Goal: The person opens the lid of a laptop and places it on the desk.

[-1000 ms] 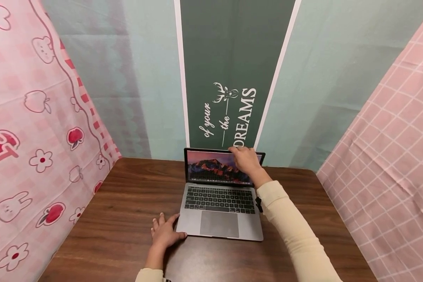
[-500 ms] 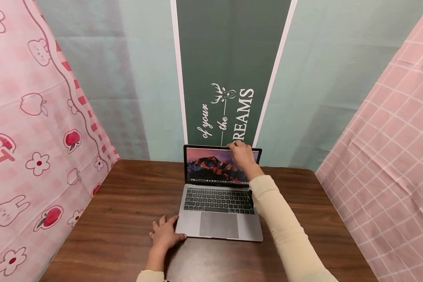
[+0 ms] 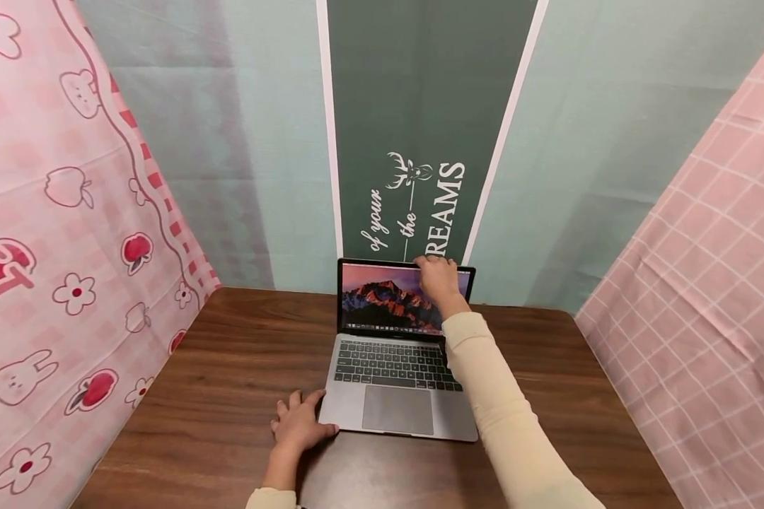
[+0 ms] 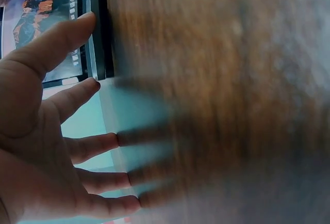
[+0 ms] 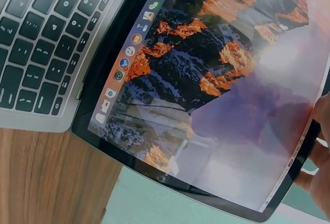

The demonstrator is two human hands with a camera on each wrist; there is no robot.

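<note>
A grey laptop (image 3: 397, 408) lies opened on the wooden table, its lid (image 3: 382, 297) raised and showing a mountain picture on the lit screen. My right hand (image 3: 439, 279) grips the lid's top edge, right of its middle; in the right wrist view the fingers (image 5: 322, 154) reach round that edge. At the laptop's front left corner rests my left hand (image 3: 298, 423). Its fingers are spread, with fingertips on the table and the thumb (image 4: 62, 43) touching the laptop's edge. Part of the keyboard (image 5: 46, 43) is hidden by the right sleeve in the head view.
The brown wooden table (image 3: 242, 353) extends on both sides of the laptop. Close behind it hangs a green and teal curtain (image 3: 280, 141) with white lettering. Pink patterned cloths (image 3: 102, 283) hang at the left and right sides.
The lid has tilted slightly further back, and its screen shows more fully. My right hand has moved with its top edge, the forearm shifting left. My left hand stays at the corner.
</note>
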